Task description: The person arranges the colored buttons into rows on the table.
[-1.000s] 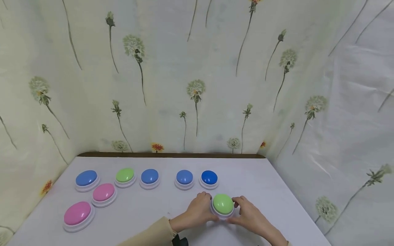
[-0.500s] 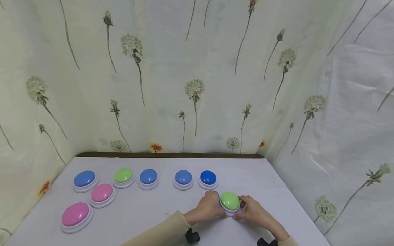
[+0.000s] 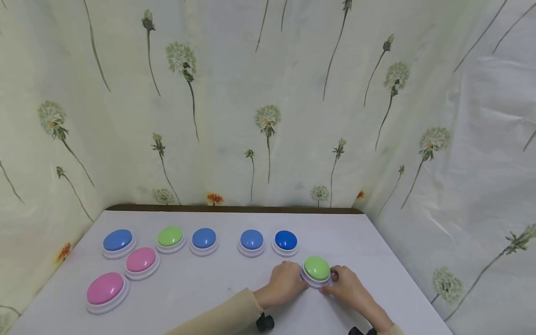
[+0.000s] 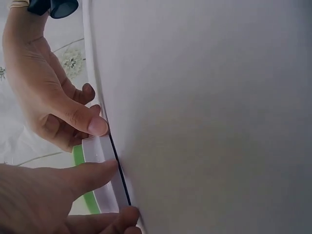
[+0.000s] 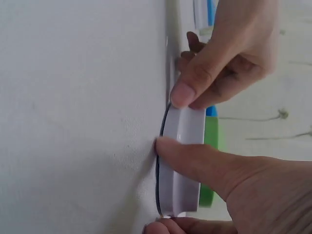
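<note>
The left grip [image 3: 284,282] and right grip [image 3: 346,288], both bare hands, hold the near green button [image 3: 317,267] by opposite sides of its white base [image 5: 179,190], right of centre on the white bench [image 3: 188,284], a little nearer than the dark blue button [image 3: 286,240]. Uneven pressure could skew or tip the base, and a forward swing of the left grip might knock that blue neighbour. Whether the base lies fully flat is hard to tell. A dark strip [image 3: 234,209] edges the bench; dandelion-printed sheeting [image 3: 226,93] walls the back and both sides.
</note>
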### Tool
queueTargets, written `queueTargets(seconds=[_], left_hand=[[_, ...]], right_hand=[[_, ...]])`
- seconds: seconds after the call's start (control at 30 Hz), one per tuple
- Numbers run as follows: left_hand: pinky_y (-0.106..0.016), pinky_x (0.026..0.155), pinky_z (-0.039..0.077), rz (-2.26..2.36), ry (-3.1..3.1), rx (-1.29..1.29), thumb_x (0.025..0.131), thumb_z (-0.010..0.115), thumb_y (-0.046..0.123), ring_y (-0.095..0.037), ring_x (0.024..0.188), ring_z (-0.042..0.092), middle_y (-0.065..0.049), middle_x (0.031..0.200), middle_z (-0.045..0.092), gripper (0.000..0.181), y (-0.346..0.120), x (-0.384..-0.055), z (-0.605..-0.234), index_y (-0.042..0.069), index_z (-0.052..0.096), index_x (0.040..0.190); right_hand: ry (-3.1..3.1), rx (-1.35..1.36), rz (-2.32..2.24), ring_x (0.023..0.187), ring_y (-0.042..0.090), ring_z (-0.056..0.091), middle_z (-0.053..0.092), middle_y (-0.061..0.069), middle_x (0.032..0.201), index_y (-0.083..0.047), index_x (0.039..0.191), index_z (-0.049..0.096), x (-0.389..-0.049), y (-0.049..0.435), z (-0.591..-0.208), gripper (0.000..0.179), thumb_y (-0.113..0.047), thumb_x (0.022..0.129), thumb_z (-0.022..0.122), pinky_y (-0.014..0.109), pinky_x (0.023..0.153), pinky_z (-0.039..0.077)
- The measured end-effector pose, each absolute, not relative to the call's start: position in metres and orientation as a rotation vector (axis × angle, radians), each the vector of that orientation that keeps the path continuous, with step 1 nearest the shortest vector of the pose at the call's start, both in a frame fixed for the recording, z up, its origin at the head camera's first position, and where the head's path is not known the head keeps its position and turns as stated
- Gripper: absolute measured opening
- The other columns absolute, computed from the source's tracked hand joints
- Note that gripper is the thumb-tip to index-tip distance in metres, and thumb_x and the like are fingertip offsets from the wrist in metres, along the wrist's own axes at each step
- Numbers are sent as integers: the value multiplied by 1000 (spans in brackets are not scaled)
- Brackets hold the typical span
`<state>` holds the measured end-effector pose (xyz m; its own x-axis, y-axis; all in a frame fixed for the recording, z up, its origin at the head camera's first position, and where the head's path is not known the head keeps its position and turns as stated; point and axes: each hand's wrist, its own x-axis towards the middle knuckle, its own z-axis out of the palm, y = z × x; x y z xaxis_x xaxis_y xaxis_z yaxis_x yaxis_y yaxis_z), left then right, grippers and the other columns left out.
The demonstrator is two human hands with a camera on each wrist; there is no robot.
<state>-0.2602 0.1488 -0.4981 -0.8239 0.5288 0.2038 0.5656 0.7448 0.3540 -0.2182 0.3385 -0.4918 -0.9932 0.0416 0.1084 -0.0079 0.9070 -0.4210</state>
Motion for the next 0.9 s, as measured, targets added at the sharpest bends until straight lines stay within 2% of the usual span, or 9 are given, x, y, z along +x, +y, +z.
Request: queueTargets(seconds=[0.33,0.43,0.57,0.67,0.9], left_hand=[[-22,42,35,-743,-2915,-858,78,67,30,-7,47,43,5,53,46,22,174,-270,-492,10,61,71],[-25,49,42,-738,-2992,-795,80,65,34,-8,50,46,3,57,51,33,180,-276,-493,4,64,95],[-27,57,47,-684,-3051,-698,79,65,38,-10,55,50,-3,67,59,60,185,-283,-494,1,52,124],[-26,57,46,-651,-3067,-664,79,65,40,-11,58,51,-4,69,60,66,188,-288,-495,1,47,129],[-24,49,41,-682,-3088,-648,82,62,40,-12,55,49,-1,59,51,69,194,-290,-493,-1,41,133]], right_hand=[[-2897,37,702,78,22,56,58,16,88,16,111,53,-243,348,-490,63,-14,62,80,37,67,49],[-2883,5,727,79,24,58,58,20,93,18,114,49,-252,351,-491,64,-10,64,78,37,68,50],[-2880,-45,744,82,26,58,58,24,100,18,118,44,-265,353,-491,66,-9,67,75,38,70,50],[-2883,-68,778,84,27,59,57,27,104,19,121,41,-275,354,-493,67,-6,67,73,39,73,50],[-2876,-102,779,92,36,58,54,31,108,19,123,39,-286,354,-493,66,-2,68,69,42,77,50]])
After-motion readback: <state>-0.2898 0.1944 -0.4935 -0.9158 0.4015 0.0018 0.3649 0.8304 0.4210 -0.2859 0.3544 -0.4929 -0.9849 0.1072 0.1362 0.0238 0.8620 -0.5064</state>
